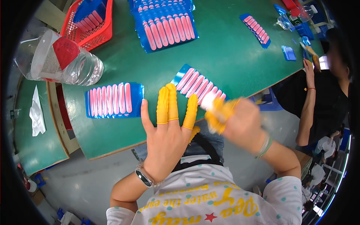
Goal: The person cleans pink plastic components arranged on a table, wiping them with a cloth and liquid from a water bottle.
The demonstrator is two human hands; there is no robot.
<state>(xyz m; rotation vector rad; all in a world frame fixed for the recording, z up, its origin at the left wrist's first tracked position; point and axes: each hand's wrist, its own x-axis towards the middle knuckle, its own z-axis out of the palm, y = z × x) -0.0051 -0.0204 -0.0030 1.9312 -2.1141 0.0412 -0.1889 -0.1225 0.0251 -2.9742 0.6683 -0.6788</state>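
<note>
My left hand (167, 133) lies over the green table's front edge with fingers stretched out, yellow finger cots on several of them. Its fingertips reach between two blue sheets bearing rows of pink, rounded strips. One blue sheet (114, 100) lies flat to the left, near the bare little finger. The other blue sheet (195, 81) lies tilted to the right of the fingertips. Over that sheet's lower right end, my right hand (240, 118), also in yellow finger cots, is closed on a small white object (208, 101). Motion blurs the object, so its kind is unclear.
A stack of similar sheets (168, 32) sits farther back. At the left stand a red plastic basket (107, 33) and a large clear water bottle (88, 69). More sheets (257, 30) lie to the right, where a co-worker's arm (308, 108) reaches onto the table.
</note>
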